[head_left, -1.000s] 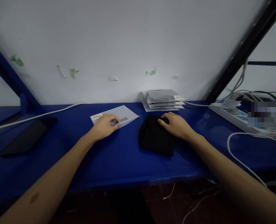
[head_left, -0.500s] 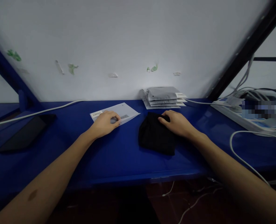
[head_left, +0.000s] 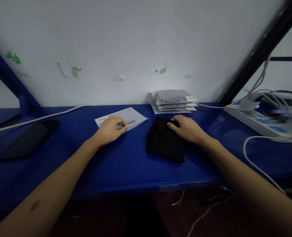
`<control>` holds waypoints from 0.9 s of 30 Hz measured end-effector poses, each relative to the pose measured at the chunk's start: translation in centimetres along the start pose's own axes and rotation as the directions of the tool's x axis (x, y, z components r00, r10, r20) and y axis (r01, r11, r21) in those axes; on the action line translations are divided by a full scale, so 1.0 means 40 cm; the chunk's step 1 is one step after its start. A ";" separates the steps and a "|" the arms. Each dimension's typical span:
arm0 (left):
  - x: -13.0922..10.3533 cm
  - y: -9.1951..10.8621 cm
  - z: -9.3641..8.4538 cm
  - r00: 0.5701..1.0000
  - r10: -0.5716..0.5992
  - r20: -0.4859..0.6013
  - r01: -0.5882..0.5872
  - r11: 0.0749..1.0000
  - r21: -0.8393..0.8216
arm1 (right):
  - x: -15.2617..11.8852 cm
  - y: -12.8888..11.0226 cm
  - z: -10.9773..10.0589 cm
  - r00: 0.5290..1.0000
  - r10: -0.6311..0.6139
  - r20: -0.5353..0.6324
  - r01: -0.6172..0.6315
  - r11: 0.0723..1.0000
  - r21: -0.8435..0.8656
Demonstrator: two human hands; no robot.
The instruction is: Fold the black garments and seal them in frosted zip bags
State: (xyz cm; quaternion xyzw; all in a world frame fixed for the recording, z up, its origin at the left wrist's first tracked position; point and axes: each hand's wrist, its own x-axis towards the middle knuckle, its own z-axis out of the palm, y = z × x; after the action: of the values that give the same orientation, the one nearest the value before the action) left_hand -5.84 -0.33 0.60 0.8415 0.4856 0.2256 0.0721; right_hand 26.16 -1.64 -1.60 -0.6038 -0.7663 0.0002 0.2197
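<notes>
A flat, frosted plastic bag [head_left: 133, 116] with a white label at its left corner lies on the blue table [head_left: 126, 164]. My left hand [head_left: 112, 127] is closed at the bag's near edge, thumb and fingers curled together there; part of the bag is hidden under it. To the right of the bag is a folded black cloth [head_left: 164, 141], whose exact kind I cannot make out. My right hand [head_left: 185, 127] grips the cloth's far right corner, thumb on top, the other fingers partly hidden. Behind the cloth, against the wall, sits a stack of several filled frosted bags [head_left: 173, 98] with labels.
On the left lies a dark phone-like slab [head_left: 28, 140], with a white cable [head_left: 49, 115] running behind it. A white power strip [head_left: 267, 121] with plugs and tangled cables stands at the right. Another white cable [head_left: 257, 164] loops over the table's right side.
Both hands keep their places on the bag and the cloth. Only a slight shift of the camera view shows.
</notes>
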 end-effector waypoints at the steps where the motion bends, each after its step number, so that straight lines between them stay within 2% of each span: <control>1: 0.000 0.000 0.000 1.000 -0.004 0.002 0.004 1.000 0.000 | 0.000 -0.001 -0.001 1.000 0.000 0.001 0.000 1.000 0.000; 10: -0.002 0.007 -0.005 1.000 -0.015 0.016 0.015 1.000 0.002 | 0.000 0.009 -0.015 0.995 0.077 0.061 -0.073 0.994 -0.077; 19: -0.001 0.017 -0.002 0.999 -0.044 -0.028 0.043 0.998 -0.052 | -0.001 -0.016 -0.031 0.980 -0.135 0.143 0.102 0.971 0.217; 25: -0.003 0.033 0.006 0.995 -0.092 -0.040 0.088 0.992 -0.095 | 0.024 -0.079 -0.079 0.930 -0.211 0.301 0.164 0.971 0.174; 27: -0.002 0.039 0.009 0.995 -0.102 -0.022 0.098 0.988 -0.121 | 0.033 -0.121 -0.095 0.923 -0.280 0.263 0.240 0.955 0.175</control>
State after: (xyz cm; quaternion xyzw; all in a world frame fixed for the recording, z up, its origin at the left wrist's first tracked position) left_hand -4.49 -1.17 0.78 0.8069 0.5137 0.2623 0.1270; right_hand 22.72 -2.73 3.55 -0.4733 -0.8614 0.1114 0.1470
